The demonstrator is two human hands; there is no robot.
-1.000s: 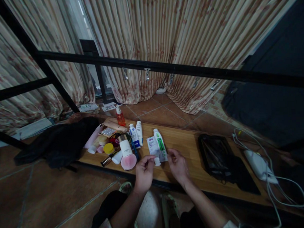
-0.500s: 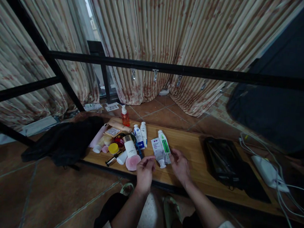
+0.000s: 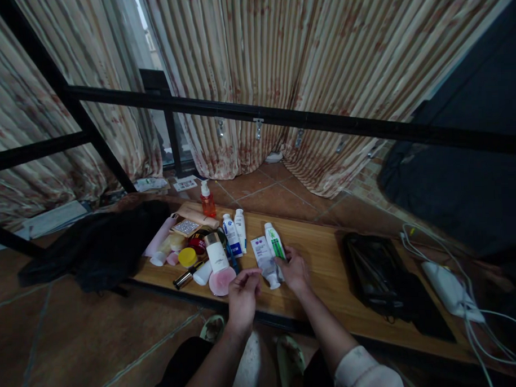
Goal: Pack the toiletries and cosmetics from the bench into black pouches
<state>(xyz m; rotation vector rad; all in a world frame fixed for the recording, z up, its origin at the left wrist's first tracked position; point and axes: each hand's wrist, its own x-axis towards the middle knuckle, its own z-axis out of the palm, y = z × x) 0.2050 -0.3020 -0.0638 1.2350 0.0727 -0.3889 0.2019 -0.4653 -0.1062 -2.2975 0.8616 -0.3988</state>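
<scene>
My right hand (image 3: 295,270) closes its fingers around the lower end of a white and green tube (image 3: 274,240) that lies on the wooden board. Directly left of it is a white and purple tube (image 3: 263,256), cap toward me. My left hand (image 3: 243,293) hovers in front of that tube, thumb and fingers pinched together; whatever they may hold is too small to make out. Beside this hand lies a round pink puff (image 3: 221,281), with a white bottle (image 3: 216,254) behind it. Two blue and white tubes, one of them the nearer tube (image 3: 231,237), lie farther back.
Cosmetics crowd the board's left part, among them a yellow-lidded jar (image 3: 187,257) and an orange pump bottle (image 3: 207,201). A black bag (image 3: 373,277) lies at right, by a white power strip (image 3: 451,291) with cables. A black rail (image 3: 255,112) crosses beyond the board.
My right hand has moved onto the white and green tube and taken hold of its lower end. My left hand stays pinched in nearly the same place. The whole view has shifted slightly.
</scene>
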